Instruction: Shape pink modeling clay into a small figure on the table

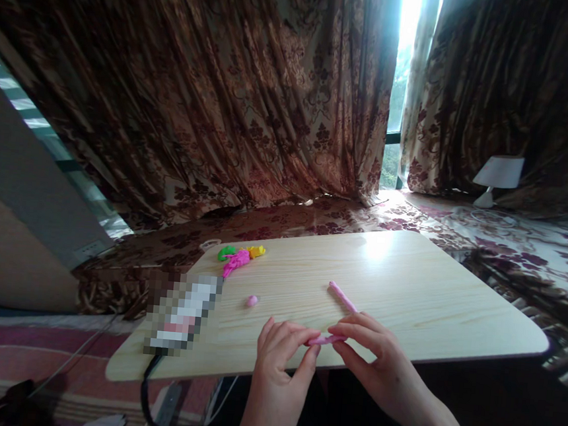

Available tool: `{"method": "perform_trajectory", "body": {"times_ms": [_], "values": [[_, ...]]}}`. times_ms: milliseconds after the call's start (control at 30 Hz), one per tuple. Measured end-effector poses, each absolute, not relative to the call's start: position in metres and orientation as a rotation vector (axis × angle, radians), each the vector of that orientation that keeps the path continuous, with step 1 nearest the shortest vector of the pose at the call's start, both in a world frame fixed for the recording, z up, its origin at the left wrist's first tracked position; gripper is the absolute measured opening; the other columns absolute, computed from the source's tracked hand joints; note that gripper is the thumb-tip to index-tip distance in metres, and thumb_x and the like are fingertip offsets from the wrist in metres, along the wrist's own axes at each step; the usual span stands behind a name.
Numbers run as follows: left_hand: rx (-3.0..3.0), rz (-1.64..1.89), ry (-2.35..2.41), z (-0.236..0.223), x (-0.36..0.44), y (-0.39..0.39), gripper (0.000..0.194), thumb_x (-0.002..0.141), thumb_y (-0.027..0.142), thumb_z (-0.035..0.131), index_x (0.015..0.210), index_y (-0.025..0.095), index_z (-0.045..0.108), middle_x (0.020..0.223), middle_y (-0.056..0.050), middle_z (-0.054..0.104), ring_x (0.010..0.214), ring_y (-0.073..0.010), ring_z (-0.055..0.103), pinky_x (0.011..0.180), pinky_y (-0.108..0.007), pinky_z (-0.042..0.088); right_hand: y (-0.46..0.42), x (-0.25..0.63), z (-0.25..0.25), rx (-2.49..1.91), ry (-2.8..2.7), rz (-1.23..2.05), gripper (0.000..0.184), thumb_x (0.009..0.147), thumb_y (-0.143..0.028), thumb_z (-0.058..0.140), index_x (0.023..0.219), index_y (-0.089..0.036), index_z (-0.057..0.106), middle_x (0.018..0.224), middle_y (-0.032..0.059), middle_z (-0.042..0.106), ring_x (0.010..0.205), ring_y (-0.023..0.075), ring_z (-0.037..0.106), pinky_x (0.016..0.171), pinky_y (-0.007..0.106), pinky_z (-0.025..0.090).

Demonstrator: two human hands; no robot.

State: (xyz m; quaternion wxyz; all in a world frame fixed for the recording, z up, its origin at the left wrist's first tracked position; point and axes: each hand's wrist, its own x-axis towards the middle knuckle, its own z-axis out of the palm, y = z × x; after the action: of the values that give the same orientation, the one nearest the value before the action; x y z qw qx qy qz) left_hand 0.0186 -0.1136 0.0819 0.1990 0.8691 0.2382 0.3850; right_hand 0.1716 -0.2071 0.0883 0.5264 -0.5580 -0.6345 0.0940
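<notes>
Between my two hands is a short pink strip (326,340) that looks like soft modelling clay. My left hand (283,365) pinches its left end between thumb and fingers. At the other end, my right hand (375,357) has it pinched too, just above the table's front edge. A longer pink stick (342,296) lies on the table just beyond my right fingers; its near end is hidden behind them. Up and to the left of my left hand rests a small pink ball (252,300).
Green (227,254), magenta (237,260) and yellow (257,252) pieces lie together at the far left of the wooden table (299,267). A blurred-out object (185,314) with a black cable (145,393) lies at the left edge. A white lamp (499,173) stands beyond, at right.
</notes>
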Motion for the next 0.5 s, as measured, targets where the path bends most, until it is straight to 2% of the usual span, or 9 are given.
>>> {"method": "perform_trajectory", "body": {"times_ms": [233,500], "values": [[2.499,0.896,0.807,0.052,0.027,-0.101,0.015,0.083,0.021,0.053,0.091,0.027,0.065,0.088,0.001,0.067,0.089,-0.0192,0.059,0.101,-0.049,0.026,-0.191,0.176,0.062,-1.580,-1.583,0.100,0.015,0.084,-0.010,0.057,0.091,-0.022,0.063,0.088,0.0023,0.063,0.089,0.0204,0.056,0.083,0.035,0.041],[2.530,0.849,0.842,0.052,0.028,-0.100,0.015,0.081,0.020,0.054,0.081,0.027,0.067,0.081,0.001,0.064,0.085,-0.0194,0.058,0.100,-0.051,0.027,-0.193,0.179,0.050,-1.701,-1.643,0.081,0.016,0.085,-0.012,0.055,0.091,-0.023,0.065,0.090,0.0034,0.062,0.091,0.0215,0.055,0.082,0.036,0.041]]}}
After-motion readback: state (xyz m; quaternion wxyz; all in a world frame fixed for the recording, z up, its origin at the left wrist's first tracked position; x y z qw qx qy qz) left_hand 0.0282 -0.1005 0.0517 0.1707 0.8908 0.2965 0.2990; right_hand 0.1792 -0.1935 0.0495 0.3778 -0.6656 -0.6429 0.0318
